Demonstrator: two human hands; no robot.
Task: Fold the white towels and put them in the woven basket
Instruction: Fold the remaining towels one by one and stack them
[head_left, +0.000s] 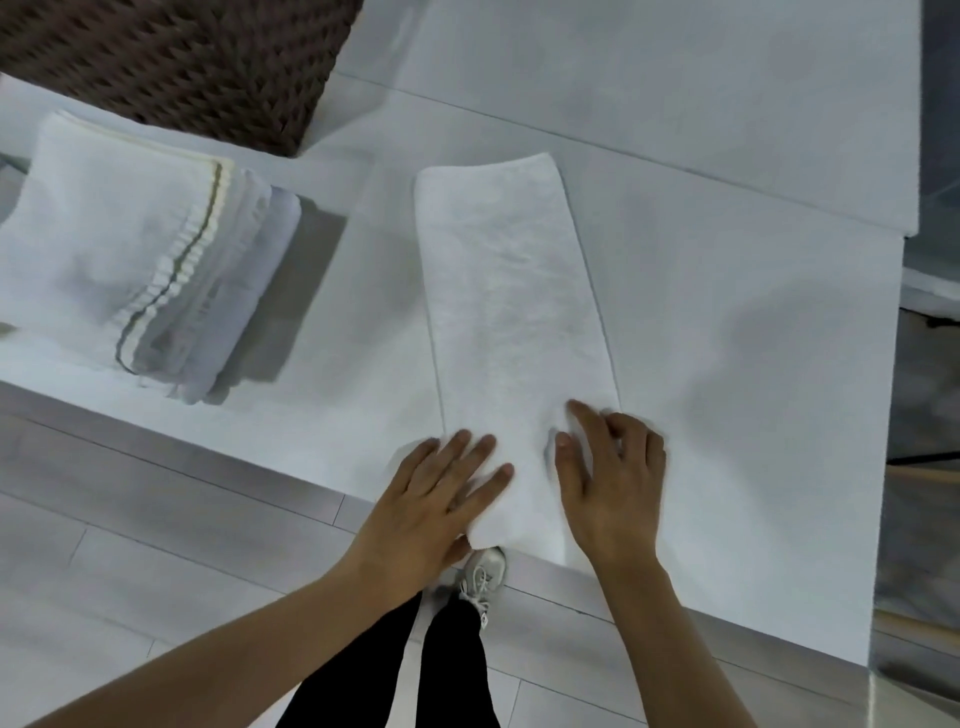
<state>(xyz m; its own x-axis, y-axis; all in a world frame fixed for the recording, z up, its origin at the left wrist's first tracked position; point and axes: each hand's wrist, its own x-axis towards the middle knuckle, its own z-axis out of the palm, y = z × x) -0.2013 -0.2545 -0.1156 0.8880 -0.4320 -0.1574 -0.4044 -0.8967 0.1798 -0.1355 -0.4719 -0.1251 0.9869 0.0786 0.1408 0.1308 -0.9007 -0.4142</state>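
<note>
Nearest the camera, two bare forearms reach forward over a pale plank floor (130, 519), and below them show two black trouser legs (452, 670) and one light sneaker (485, 571) with laces. No writing can be read on the shoe or anywhere else.

The left hand (431, 499) lies flat on the near left corner of one long folded white towel (519, 322), its fingers straight and spread, pressing on the cloth; the thumb is tucked under the near edge, so how far it grips there cannot be told. The right hand (608, 478) rests on the near right part of the same towel, its forefinger stretched forward and the other fingers curled loosely on the cloth, with a small ridge of fabric beside the thumb; whether it pinches the cloth cannot be told.

The towel lies lengthwise on a white table (727, 364), its near end at the table's front edge and its far end rounded.

To the left, well apart from it, sits one stack of folded white towels (135, 260); several layers show at its edge, too blurred to count, and one has a dark stripe along its hem.

Farthest, at the upper left, stands one dark brown woven basket (182, 62), just behind the stack; its inside is out of view.
</note>
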